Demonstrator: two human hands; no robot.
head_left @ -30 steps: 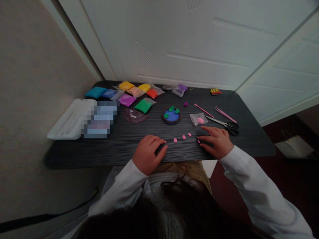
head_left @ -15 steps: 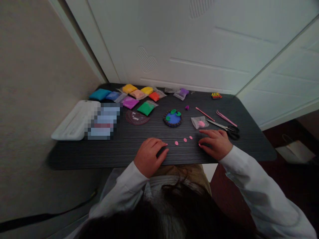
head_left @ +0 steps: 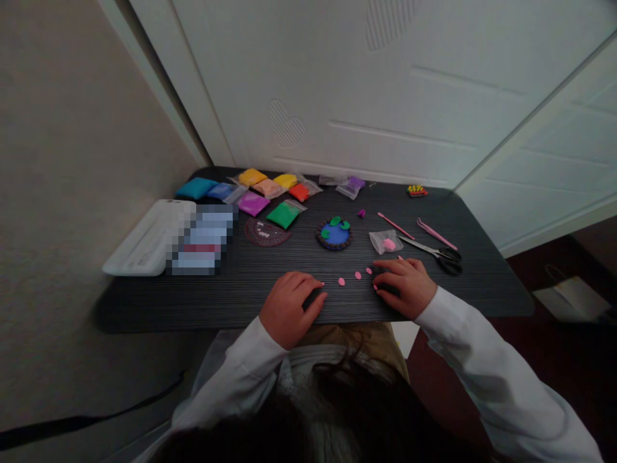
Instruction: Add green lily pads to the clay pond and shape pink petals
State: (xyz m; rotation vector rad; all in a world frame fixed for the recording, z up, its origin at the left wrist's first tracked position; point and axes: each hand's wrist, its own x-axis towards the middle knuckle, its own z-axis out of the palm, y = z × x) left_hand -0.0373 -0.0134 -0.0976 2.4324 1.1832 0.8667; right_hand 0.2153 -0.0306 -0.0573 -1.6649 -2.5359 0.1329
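3 flat, oval, pink, clay-like pieces (head_left: 357, 275) likely dent; grip edges. Left fingers (head_left: 307, 281), right fingers (head_left: 389, 279): loosely bent; grasp indeterminable.

Likely home room: white panelled doors (head_left: 328, 83) with striped heart relief (head_left: 288, 125), black streaked bench (head_left: 212, 302), dark-red floor (head_left: 436, 386).

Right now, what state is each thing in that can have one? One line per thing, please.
Left hand: thumb and fingers apart, small pink bit at a fingertip
Right hand: fingers spread, tiny pink piece at the fingertips; grip unclear
Pink ovals: three, lying in a row, apart
Blue disc: lying flat, green pieces on top
Scissors: lying down, blades seemingly shut
Tweezers: lying down, unheld
Clear bag: lying down, pink lump inside
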